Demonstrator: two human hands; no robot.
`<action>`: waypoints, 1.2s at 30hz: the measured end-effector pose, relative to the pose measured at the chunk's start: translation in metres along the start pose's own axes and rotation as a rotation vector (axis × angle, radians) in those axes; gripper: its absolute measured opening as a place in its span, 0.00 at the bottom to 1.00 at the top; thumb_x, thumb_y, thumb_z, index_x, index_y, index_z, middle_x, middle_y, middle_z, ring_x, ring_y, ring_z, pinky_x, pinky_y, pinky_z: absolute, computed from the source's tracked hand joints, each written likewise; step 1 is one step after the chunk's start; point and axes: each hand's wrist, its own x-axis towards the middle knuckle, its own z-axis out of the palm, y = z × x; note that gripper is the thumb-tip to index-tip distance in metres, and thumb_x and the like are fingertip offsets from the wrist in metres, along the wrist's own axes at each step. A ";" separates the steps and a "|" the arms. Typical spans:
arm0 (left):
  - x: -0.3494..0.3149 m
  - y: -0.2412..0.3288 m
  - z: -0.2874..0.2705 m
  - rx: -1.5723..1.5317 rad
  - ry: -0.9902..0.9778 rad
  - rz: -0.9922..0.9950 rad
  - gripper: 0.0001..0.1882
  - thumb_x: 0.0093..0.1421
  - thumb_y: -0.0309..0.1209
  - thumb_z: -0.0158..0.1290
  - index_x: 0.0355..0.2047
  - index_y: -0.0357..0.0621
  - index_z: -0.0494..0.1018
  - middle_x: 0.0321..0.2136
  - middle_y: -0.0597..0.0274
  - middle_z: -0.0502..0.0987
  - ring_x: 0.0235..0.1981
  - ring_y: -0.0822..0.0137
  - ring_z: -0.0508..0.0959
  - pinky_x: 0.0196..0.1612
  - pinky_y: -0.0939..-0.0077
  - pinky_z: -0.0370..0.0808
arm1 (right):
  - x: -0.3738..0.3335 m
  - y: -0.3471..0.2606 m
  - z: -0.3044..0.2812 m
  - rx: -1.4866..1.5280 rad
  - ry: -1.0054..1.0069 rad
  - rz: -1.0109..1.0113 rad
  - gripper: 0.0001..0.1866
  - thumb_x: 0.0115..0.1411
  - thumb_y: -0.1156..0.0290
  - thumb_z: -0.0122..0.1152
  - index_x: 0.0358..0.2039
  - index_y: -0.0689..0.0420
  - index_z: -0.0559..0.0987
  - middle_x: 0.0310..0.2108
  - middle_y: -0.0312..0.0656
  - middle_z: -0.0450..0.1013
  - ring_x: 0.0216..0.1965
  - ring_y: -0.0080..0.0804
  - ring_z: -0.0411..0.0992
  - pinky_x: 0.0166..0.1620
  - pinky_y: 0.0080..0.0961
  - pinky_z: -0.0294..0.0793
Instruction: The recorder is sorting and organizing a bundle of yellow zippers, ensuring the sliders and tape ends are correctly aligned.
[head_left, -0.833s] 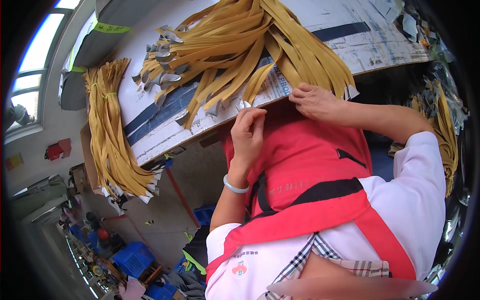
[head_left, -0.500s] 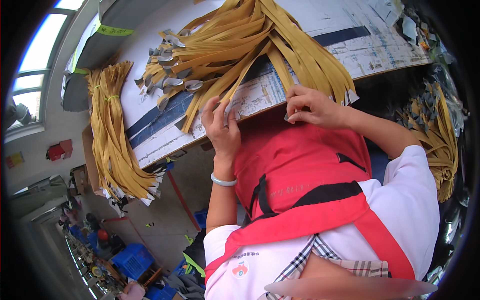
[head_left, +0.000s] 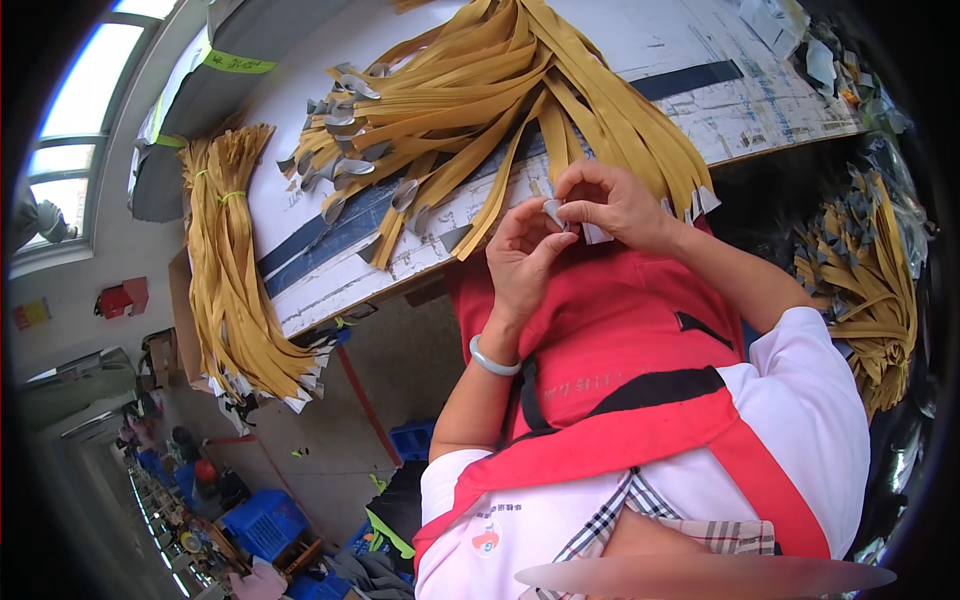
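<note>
A thick fan of mustard-yellow flat straps (head_left: 450, 110) lies across the white worktable (head_left: 745, 125), many of them ending in grey, curled tips. At the table's near edge my two hands meet in front of my red apron. My left hand (head_left: 522, 262) is closed, its thumb and fingers pinching a small grey strap tab (head_left: 552, 210). From the other side, the thumb and forefinger of my right hand (head_left: 622, 210) close on the same tab. The strap behind it is mostly hidden by my fingers. Just left of my hands, one strap with a grey tip (head_left: 456, 238) hangs at the table edge.
A tied bundle of yellow straps (head_left: 222, 260) droops over the table's left end. At the right hangs another grey-tipped bundle (head_left: 872, 290). A dark blue band (head_left: 690, 78) runs along the tabletop, with plastic scraps (head_left: 818, 55) at the far right. Blue crates (head_left: 265, 522) stand on the floor.
My left hand has moved right, from the straps at the table edge to my right hand. My right hand has shifted slightly up and left. Several strap ends now lie differently.
</note>
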 end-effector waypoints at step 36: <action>0.022 0.005 -0.044 -0.182 -0.225 -0.261 0.05 0.57 0.20 0.60 0.34 0.38 0.77 0.37 0.63 0.77 0.41 0.71 0.76 0.48 0.78 0.72 | 0.025 -0.011 -0.011 -0.242 -0.352 0.150 0.09 0.58 0.68 0.69 0.31 0.58 0.78 0.28 0.32 0.74 0.28 0.18 0.69 0.31 0.16 0.69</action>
